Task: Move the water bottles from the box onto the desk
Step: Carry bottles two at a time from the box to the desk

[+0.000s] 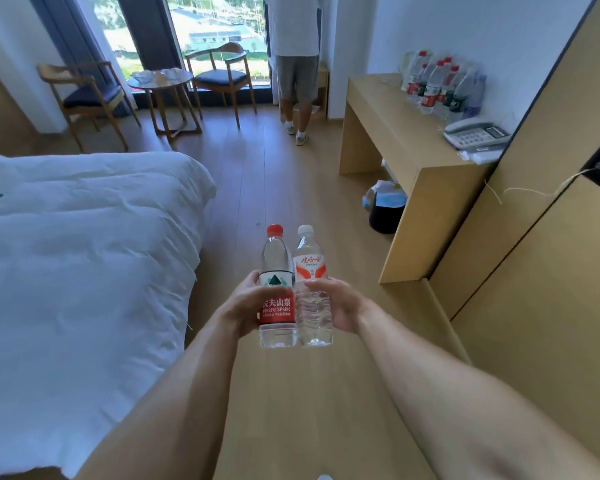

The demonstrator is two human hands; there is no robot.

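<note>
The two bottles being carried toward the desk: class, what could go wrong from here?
The cluster of bottles already crowds the desk near the telephone; setting down the red-capped bottle from the left hand and the white-capped bottle from the right hand together could topple some.

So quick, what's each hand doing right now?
Left hand: grip closed round the red-capped water bottle.
Right hand: grip closed round the white-capped water bottle.
</note>
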